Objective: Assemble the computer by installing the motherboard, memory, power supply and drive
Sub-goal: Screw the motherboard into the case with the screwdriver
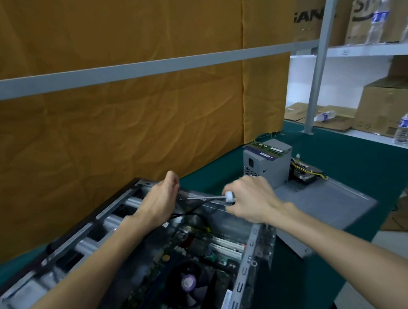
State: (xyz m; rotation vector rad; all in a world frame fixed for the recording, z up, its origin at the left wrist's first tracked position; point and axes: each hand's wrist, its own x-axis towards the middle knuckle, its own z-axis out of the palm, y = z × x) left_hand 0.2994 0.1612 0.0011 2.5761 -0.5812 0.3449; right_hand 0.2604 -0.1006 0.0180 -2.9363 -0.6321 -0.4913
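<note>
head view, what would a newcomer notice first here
Two bare arms reach over an open computer case at lower centre. The right hand grips a white-handled screwdriver whose shaft points toward the left hand at the case's far edge. Inside sits the motherboard with a purple-hubbed fan. Behind, a grey power supply with memory sticks on top stands on the green mat, before a big orange cloth.

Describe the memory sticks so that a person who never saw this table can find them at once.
Start at the green table and find the open computer case under the hands. Just behind the case stands a grey metal power supply box. The memory sticks lie flat on top of this box: thin green strips with a purple label, the only parts resting up there.
</note>
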